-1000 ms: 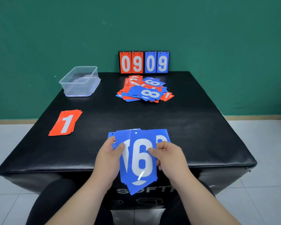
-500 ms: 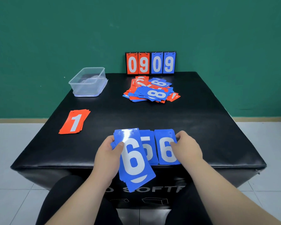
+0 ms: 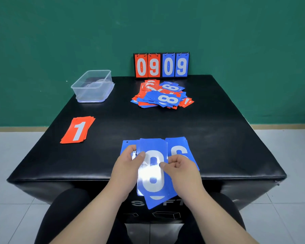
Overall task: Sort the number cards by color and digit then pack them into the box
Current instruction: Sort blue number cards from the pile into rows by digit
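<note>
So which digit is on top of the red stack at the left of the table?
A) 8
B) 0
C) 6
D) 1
D: the red stack shows a white 1 on its top card.

Plain staged room, green wall [image 3: 60, 41], tiled floor [image 3: 11, 155], black padded table [image 3: 218, 138], flip scoreboard [image 3: 161, 65]

The left hand [image 3: 128, 166] grips the blue cards [image 3: 152, 173] from the left, thumb pressed on top; the right hand [image 3: 180, 170] pinches their right edge between thumb and curled forefinger.
</note>
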